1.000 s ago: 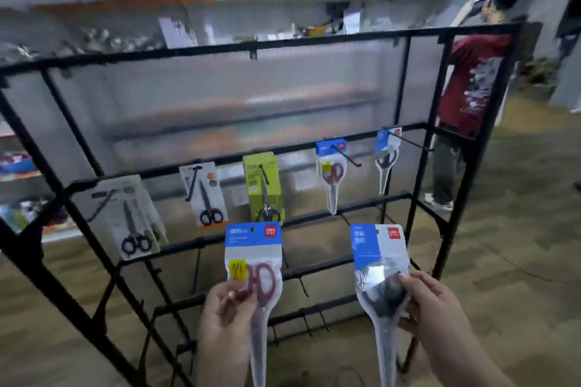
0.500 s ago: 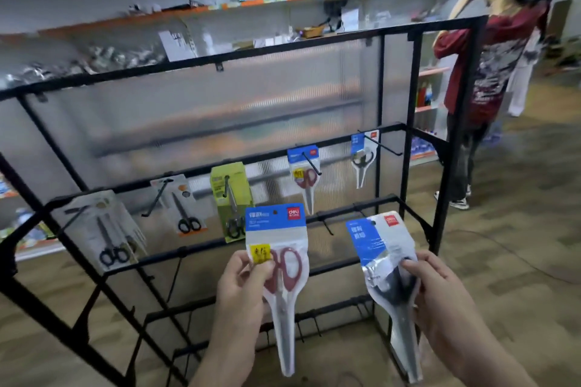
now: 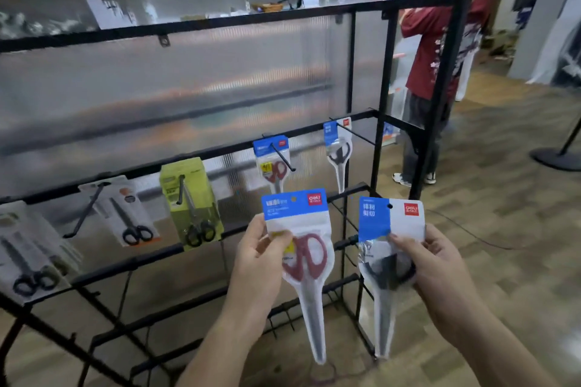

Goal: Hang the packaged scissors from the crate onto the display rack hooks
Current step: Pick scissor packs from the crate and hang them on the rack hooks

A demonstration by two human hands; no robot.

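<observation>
**Two light, floppy packs, each held low while the hang hole rides free on top**

We hold one pack in each hand in front of the display rack point(image 3: 438, 97). Our left hand point(image 3: 261, 261) pinches the red-handled scissors pack point(image 3: 306, 254) at its left edge, thumb on the front over the yellow sticker, fingers closed behind. Our right hand point(image 3: 440, 270) grips the black-handled scissors pack point(image 3: 382, 261) around the handle bulge, fingers wrapped on it. Both packs hang upright, blade tips down, near each other but apart.

We judge these packs light, with the weight sitting in the steel lower down, so they want to swing from whatever point we pinch. The clear film looks glossy and probably slick; the blue card header is the stiffer part. We think the best hold is just under the header, leaving the punched hole uncovered so it can slide onto a hook point(image 3: 283, 155). The nearest matching hooks already carry a red-handled pack point(image 3: 273, 163) and a dark-handled pack point(image 3: 339, 148). The crate is not in view.
</observation>
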